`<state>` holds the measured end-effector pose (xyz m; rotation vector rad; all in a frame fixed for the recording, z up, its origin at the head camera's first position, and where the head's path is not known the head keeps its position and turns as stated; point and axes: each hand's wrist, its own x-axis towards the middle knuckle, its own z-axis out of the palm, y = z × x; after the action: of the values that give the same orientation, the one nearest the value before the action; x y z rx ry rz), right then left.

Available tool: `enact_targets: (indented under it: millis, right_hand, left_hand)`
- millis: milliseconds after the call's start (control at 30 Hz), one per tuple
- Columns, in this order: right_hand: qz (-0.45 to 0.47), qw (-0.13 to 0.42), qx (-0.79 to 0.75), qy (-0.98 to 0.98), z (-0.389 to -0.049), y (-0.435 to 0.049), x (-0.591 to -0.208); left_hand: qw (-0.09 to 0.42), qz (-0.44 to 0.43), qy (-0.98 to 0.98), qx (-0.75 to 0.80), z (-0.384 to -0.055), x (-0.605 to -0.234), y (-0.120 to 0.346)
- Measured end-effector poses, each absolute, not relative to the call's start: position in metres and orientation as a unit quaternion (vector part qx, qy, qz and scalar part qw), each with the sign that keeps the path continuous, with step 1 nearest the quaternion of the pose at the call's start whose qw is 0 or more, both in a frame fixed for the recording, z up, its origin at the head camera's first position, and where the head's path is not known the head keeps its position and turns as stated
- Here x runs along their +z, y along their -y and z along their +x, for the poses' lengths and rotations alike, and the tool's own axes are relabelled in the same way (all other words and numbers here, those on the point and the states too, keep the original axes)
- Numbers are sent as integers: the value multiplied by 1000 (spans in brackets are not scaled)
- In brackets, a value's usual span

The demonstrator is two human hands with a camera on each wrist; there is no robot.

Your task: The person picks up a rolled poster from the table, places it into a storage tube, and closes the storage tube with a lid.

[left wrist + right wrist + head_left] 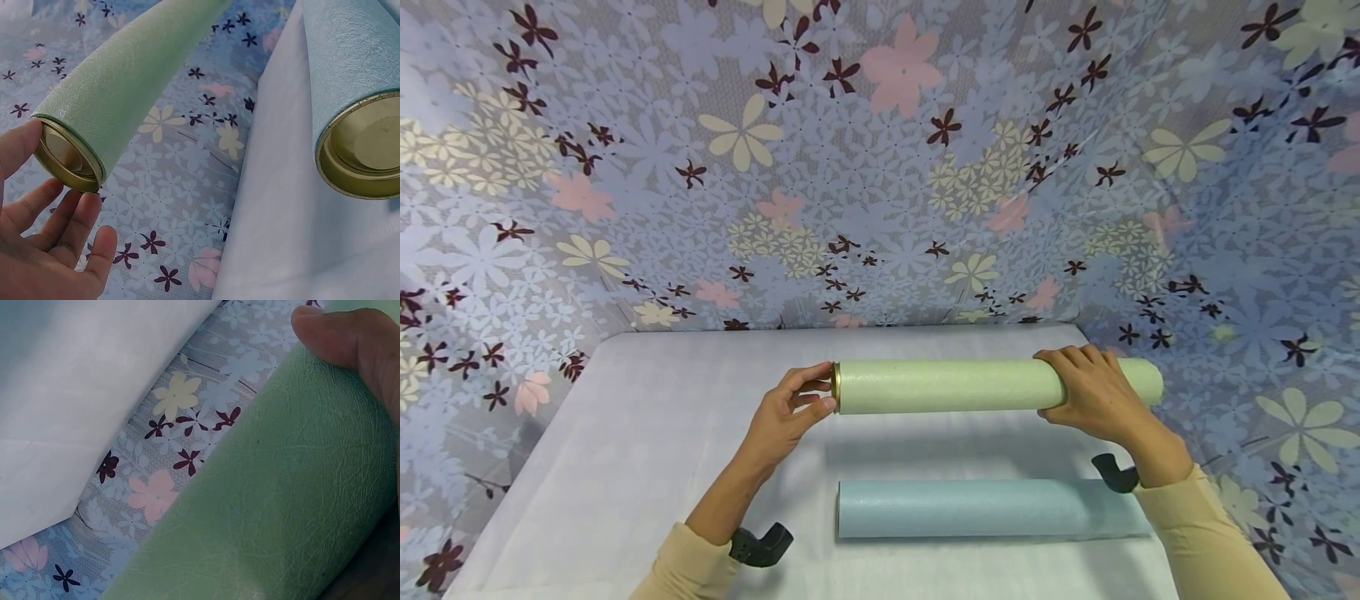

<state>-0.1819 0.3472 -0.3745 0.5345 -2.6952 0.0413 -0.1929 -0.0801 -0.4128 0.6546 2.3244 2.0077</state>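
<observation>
Floral backdrop; right hand (1093, 392) grips green tube (955, 386); left hand (44, 231) spread at gold rim; left-wrist view reveals blue tube (356, 75) hollow.

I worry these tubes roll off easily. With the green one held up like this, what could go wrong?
The right hand alone grips the green tube; the left hand only fingers its gold rim, so that end might dip. The blue tube lies loose on the white table and could roll if bumped.

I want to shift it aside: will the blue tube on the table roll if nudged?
Probably. The blue tube is round and lies on its side on the flat white table. It looks rigid, with a metal rim, so it should not flop.
</observation>
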Motion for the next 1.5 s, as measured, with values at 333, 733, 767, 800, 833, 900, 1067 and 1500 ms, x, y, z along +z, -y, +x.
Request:
enact_targets:
  millis: [333,733,767,800,833,900,1067,1500]
  right_hand:
    - [199,206,7,958,-181,-349,-375]
    - [206,207,3,956,-179,-349,-376]
    - [206,207,3,956,-179,-349,-376]
    - [206,208,2,956,-179,-349,-377]
    - [205,208,2,956,-179,-350,-377]
    - [204,207,2,957,-179,-350,-377]
    - [199,206,4,958,-177,-349,-376]
    - [187,206,21,960,-178,-353,-378]
  left_hand:
    - [12,212,-747,630,-194,-414,79]
    - [29,223,-753,619,-194,-416,79]
    - [29,225,-753,618,-194,-416,78]
    - [29,226,-752,618,-194,-415,78]
    - [28,228,-752,618,-194,-415,78]
    - [27,231,-752,616,-194,-415,77]
    - [28,229,-757,611,-194,-412,77]
    - [6,242,-764,598,-194,-401,76]
